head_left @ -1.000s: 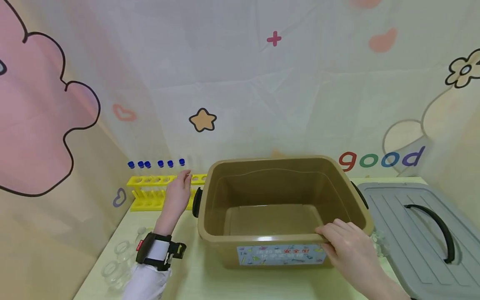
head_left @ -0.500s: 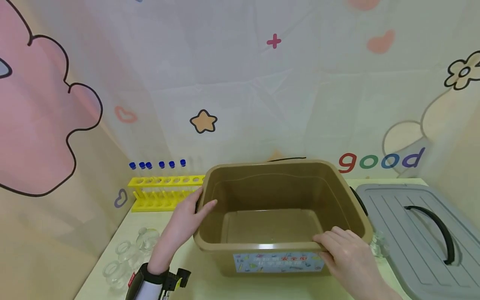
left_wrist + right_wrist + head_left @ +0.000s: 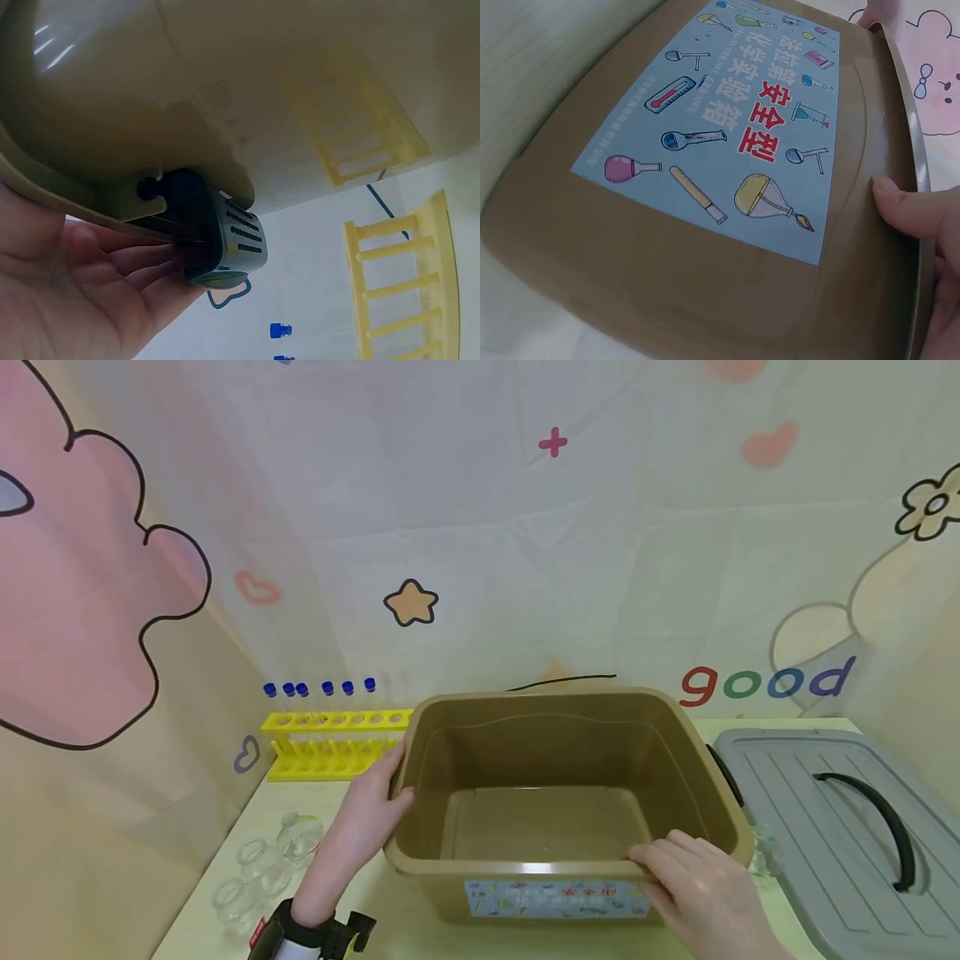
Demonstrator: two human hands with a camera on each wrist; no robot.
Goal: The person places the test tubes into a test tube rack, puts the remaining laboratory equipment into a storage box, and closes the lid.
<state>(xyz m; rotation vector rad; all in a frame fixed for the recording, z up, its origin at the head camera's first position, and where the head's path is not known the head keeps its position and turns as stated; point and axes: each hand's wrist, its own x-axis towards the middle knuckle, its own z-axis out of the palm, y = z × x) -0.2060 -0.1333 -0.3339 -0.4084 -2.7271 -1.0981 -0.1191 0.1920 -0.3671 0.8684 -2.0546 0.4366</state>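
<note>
A brown plastic storage bin (image 3: pixel 540 739) with no lid on it stands in the middle of the head view, its inside bare. My left hand (image 3: pixel 367 814) grips the left rim, thumb over the top; the left wrist view shows its fingers under the rim by a black handle (image 3: pixel 238 236). Near the front right corner, my right hand (image 3: pixel 697 881) holds the front rim, fingers over the edge. Its thumb (image 3: pixel 904 206) presses the outer wall beside a blue label (image 3: pixel 727 142) printed with laboratory glassware. The right fingertips are mostly hidden in the right wrist view.
Left of the bin stands a yellow test tube rack (image 3: pixel 330 768), with several blue-capped tubes (image 3: pixel 327 688) behind it. Several clear glass vessels (image 3: pixel 258 868) sit at the left table edge. A grey lid (image 3: pixel 817 827) with a black handle lies on the right.
My left hand has come from beside the rack onto the bin's left rim. The bin has shifted slightly toward me, with my right hand still on its front rim.
</note>
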